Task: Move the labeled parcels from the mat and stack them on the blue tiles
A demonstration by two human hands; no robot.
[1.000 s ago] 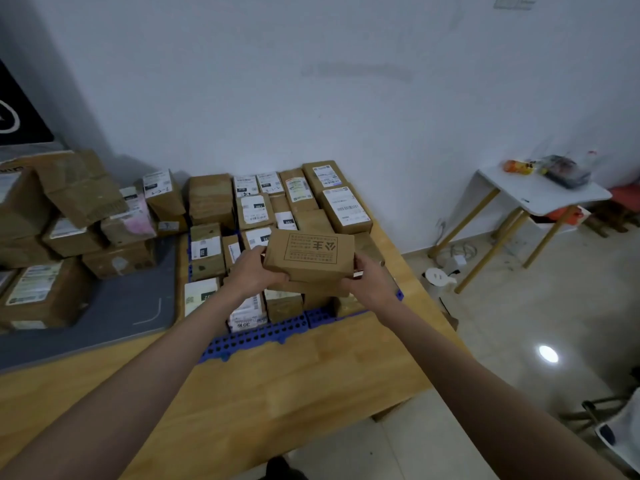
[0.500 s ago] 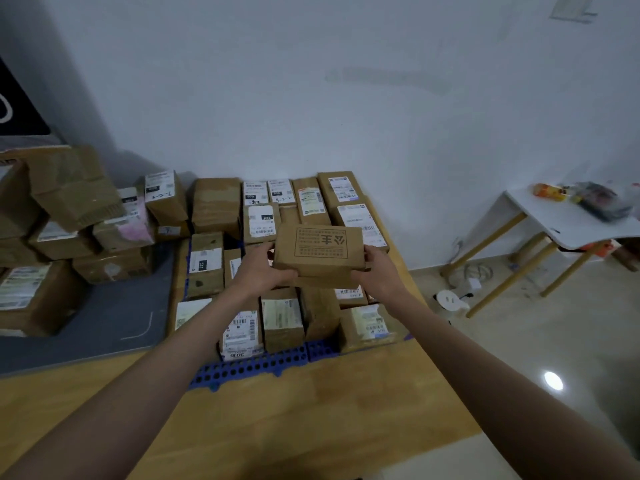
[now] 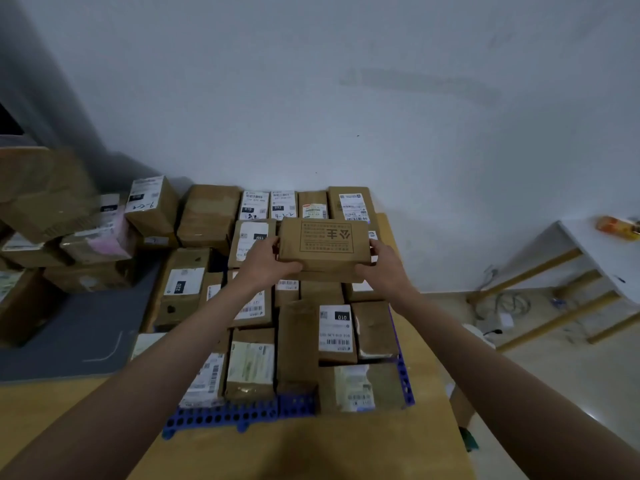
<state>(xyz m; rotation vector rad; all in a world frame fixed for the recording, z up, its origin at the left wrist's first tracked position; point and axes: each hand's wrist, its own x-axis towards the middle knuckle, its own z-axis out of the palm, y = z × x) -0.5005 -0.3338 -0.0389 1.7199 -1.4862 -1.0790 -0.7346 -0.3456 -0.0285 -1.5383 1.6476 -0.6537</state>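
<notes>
Item held: one brown parcel (image 3: 325,244), printed frame and large characters on its top face, long side running left to right. You have it up over the far half of the stack of parcels (image 3: 298,327), and it hides the ones right beneath it — whether its underside touches them cannot be told.

Your left hand (image 3: 265,263) grips the parcel's left end, thumb along the near edge and fingers curled behind it. Your right hand (image 3: 382,266) grips the right end the same way, fingers wrapped round the far corner. Both forearms reach in from the near edge.

Stack: cardboard parcels packed side by side on the blue tiles (image 3: 225,415), most with white barcode labels facing up; one near the middle right reads "010". The perforated blue edge shows along the near side and down the right side.

Mat (image 3: 74,336): grey, lying to the left of the tiles on the wooden table (image 3: 311,448). More boxes (image 3: 86,237) are heaped on its far and left part — one carries a pink patch.

Surround: white wall behind; to the right, a white side table (image 3: 595,251) with wooden legs, an orange item on it, cables on the floor below.
</notes>
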